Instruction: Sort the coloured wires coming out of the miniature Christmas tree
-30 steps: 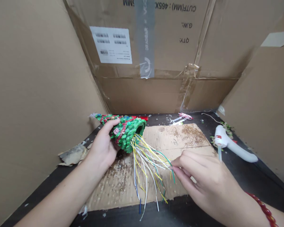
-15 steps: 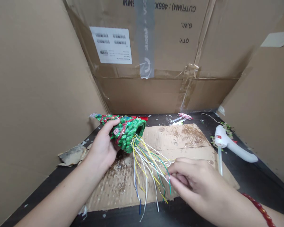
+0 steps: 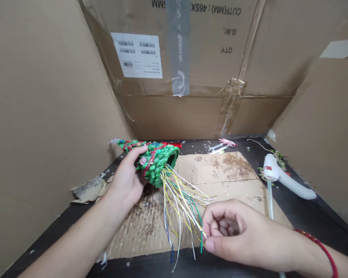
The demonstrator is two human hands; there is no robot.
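My left hand [image 3: 130, 175] is closed round a small green Christmas tree ornament [image 3: 158, 162] trimmed with red garland. The tree lies on its side, tip to the left and hollow base facing right. Out of the base hangs a loose bunch of thin wires [image 3: 176, 204] in white, yellow, green and blue, fanning down over the cardboard. My right hand [image 3: 229, 231] is at the lower right of the bunch, thumb and forefinger pinched at the ends of white, yellow and green wires. Exactly which strands it grips is partly hidden by the fingertips.
Under the hands a stained cardboard sheet [image 3: 214, 173] covers part of the dark table [image 3: 310, 227]. A white glue gun [image 3: 290, 181] with a glue stick lies at right, beside greenery scraps. Pink-and-white string [image 3: 227, 142] lies behind. Tall cardboard walls [image 3: 203, 116] enclose the back and both sides.
My right hand has moved down, with its fingers now pinching lower along the wires. The green wire shifts left and hangs straighter. My left hand and the tree stay put.
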